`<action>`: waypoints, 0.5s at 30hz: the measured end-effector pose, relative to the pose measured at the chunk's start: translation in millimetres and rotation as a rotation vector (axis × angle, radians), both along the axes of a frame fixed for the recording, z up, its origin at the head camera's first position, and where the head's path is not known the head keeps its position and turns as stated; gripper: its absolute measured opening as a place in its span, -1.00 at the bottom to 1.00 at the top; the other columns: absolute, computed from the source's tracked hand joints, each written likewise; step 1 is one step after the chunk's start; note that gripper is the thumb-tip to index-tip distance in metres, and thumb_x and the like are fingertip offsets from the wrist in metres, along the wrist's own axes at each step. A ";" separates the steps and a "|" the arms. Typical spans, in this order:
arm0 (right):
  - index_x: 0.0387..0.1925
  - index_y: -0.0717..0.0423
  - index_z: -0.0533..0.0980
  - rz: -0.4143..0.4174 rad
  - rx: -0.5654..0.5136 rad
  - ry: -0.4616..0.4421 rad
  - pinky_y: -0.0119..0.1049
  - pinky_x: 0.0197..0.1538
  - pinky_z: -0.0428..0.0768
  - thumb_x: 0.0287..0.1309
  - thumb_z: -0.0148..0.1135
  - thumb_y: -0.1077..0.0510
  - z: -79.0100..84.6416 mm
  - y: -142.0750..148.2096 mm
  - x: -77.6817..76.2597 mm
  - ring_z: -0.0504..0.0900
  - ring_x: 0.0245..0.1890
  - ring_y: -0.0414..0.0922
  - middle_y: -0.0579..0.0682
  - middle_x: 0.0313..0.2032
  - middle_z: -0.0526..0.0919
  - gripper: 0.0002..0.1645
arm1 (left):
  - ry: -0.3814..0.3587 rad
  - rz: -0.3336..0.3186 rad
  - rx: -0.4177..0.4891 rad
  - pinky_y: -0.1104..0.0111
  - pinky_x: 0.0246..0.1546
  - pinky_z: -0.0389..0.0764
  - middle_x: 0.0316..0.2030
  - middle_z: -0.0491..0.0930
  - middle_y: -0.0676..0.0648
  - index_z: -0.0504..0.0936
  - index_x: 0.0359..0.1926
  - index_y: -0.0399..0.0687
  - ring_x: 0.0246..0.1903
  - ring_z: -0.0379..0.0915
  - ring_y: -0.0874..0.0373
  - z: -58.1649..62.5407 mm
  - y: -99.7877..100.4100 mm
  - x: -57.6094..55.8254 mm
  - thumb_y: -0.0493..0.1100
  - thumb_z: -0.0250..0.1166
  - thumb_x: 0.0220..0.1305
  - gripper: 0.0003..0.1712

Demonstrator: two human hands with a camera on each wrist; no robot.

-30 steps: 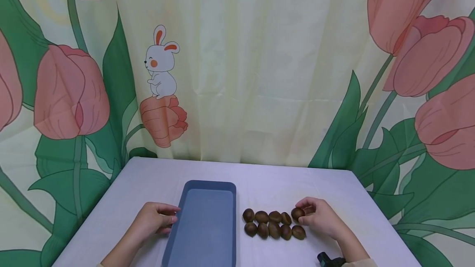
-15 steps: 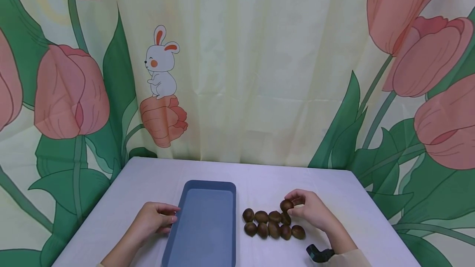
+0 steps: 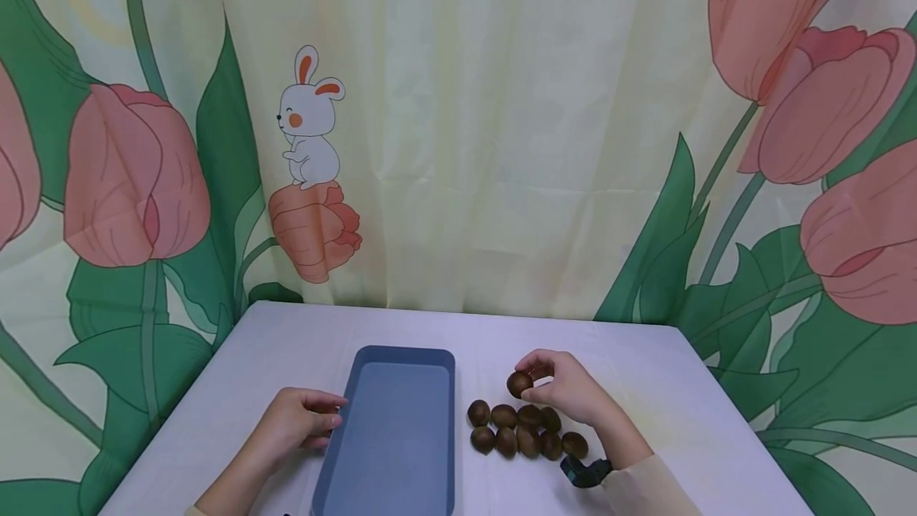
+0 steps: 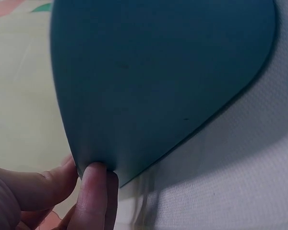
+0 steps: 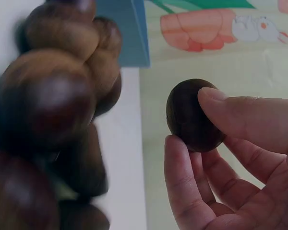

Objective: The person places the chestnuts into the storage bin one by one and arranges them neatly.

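Observation:
My right hand (image 3: 569, 387) pinches a brown chestnut (image 3: 519, 384) between thumb and fingertips, raised just behind the other chestnuts. In the right wrist view this chestnut (image 5: 187, 115) looks dark and rounded, with the thumb over its upper side. More chestnuts (image 3: 528, 442) lie in two short rows on the table, right of a blue-grey rectangular tray (image 3: 448, 436). At the tray's left side, my left hand (image 3: 297, 424) holds its edge. The left wrist view shows the tray's outer wall (image 4: 163, 72), with fingers (image 4: 90, 196) against it and the thumb at the rim.
A white cloth covers the table (image 3: 286, 333). Behind it hangs a pale curtain (image 3: 487, 142) printed with tulips and a rabbit. A black device (image 3: 586, 471) is strapped at the right wrist, close to the front row of chestnuts.
My right hand has lifted the chestnut from the right end of the back row and carried it left, over the row. My left hand stays at the tray's edge.

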State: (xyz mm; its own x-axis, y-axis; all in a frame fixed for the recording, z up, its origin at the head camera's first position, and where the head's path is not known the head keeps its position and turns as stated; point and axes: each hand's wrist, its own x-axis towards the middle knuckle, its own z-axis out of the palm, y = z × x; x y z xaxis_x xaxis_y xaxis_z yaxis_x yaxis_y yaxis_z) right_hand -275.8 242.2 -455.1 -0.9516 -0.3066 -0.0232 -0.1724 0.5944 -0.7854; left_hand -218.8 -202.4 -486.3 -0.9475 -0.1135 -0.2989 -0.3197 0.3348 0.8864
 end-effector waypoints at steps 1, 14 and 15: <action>-0.03 0.00 0.71 0.010 0.002 0.009 -0.09 0.02 0.66 0.13 0.58 0.22 1.3 -3.2 -0.7 0.69 0.01 -0.05 -0.05 -0.11 0.78 -0.65 | -0.002 0.002 -0.003 0.23 -0.34 0.82 -0.18 0.80 -0.11 0.85 0.02 -0.24 -0.35 0.68 0.16 0.1 0.0 0.3 -0.44 0.49 0.26 -0.70; -0.02 -0.03 0.72 0.094 -0.054 0.043 -0.13 0.08 0.63 0.18 0.55 0.23 13.5 -49.7 -9.1 0.71 -0.02 -0.10 -0.07 -0.11 0.80 -0.68 | 0.000 0.007 0.003 0.25 -0.35 0.80 -0.15 0.84 -0.12 0.84 0.02 -0.23 -0.34 0.73 0.15 -1.1 1.2 1.2 -0.37 0.53 0.25 -0.69; -0.01 -0.03 0.72 0.104 -0.064 0.042 -0.15 0.07 0.63 0.18 0.55 0.23 13.9 -53.6 -9.7 0.71 -0.02 -0.10 -0.06 -0.11 0.80 -0.67 | 0.001 0.006 0.001 0.25 -0.35 0.80 -0.15 0.84 -0.12 0.84 0.03 -0.23 -0.34 0.73 0.15 -1.0 1.2 1.3 -0.37 0.54 0.25 -0.69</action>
State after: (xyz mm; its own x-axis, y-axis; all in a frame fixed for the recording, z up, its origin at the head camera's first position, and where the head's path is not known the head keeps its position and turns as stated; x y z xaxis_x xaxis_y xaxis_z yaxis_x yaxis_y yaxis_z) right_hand -285.5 188.6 -441.2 -0.9143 -0.4031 0.0384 -0.2637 0.5205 -0.8121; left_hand -217.5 -201.3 -487.3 -0.9472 -0.1192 -0.2977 -0.3206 0.3321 0.8871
